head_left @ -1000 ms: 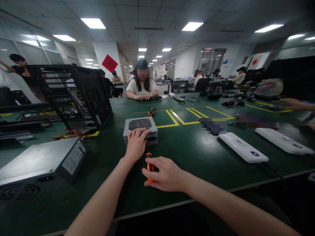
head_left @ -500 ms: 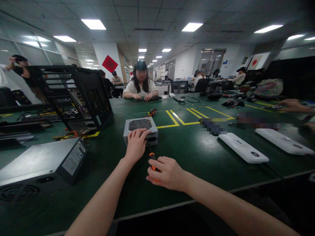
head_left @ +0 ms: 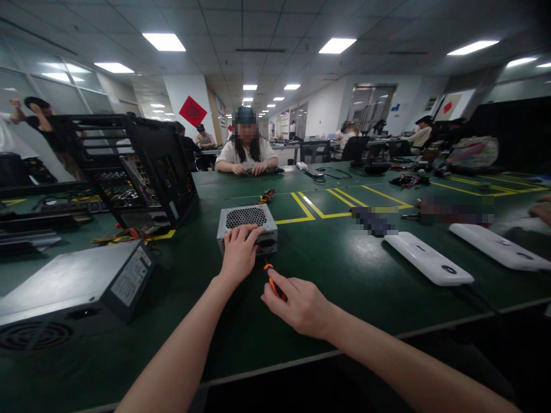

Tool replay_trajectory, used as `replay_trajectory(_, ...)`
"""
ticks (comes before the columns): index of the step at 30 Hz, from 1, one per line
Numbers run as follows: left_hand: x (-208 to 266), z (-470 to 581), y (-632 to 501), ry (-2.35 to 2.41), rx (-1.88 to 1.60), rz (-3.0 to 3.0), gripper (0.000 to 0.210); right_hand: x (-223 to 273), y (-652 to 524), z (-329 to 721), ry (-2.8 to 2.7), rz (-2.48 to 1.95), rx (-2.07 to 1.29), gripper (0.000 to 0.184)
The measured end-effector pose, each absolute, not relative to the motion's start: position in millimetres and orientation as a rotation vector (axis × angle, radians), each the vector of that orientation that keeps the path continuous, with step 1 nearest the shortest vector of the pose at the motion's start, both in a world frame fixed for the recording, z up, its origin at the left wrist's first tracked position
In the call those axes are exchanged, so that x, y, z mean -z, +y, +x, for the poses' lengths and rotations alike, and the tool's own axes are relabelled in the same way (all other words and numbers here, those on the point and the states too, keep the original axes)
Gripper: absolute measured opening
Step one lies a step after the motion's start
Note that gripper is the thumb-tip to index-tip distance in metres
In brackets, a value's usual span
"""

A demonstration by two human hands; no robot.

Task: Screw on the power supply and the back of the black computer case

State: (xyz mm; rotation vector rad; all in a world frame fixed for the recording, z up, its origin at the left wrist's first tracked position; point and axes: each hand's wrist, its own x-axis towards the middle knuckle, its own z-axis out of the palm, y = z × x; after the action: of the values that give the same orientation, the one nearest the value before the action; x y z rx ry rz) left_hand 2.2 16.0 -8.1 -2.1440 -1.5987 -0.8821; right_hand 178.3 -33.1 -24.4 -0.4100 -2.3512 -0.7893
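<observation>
A grey computer power supply (head_left: 248, 217) with a honeycomb vent on top sits on the green table in front of me. My left hand (head_left: 241, 249) grips its near edge, fingers bent over the vented top; the thumb is not clearly seen. In my closed right hand (head_left: 299, 304) is a screwdriver (head_left: 270, 271) with an orange and black handle. Its thin shaft points up at the near face of the power supply, below the socket; whether the tip touches a screw is too small to tell.
At left lie a larger power supply (head_left: 73, 287) and an open black computer case (head_left: 142, 166). Two white devices (head_left: 430, 258) with cables lie at right. Yellow tape (head_left: 297, 220) marks the table. A person (head_left: 246, 152) sits opposite; a co-worker's hand (head_left: 543, 211) shows at the right edge.
My right hand has turned around the screwdriver, its fingers now differently placed on the handle. My left hand stays on the power supply. The co-worker's hand at right has drawn back.
</observation>
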Motion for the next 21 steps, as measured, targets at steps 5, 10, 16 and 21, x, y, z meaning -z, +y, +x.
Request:
replay_trajectory(5, 8, 2, 16, -1.581, 0.881, -2.142, 0.044, 25, -41, 177, -2.388, -0.663, 0.716, 0.008)
replay_trajectory(10, 8, 1, 16, -1.582, 0.880, -2.137, 0.045, 24, -50, 167, -2.362, -0.887, 0.638, 0.011)
replay_trajectory(16, 8, 2, 15, -1.591, 0.873, -2.141, 0.044, 24, -54, 153, -2.146, -1.155, 0.457, 0.006)
replay_trajectory(21, 8, 1, 15, -1.588, 0.881, -2.144, 0.044, 22, -57, 147, -2.055, -1.301, 0.224, 0.011)
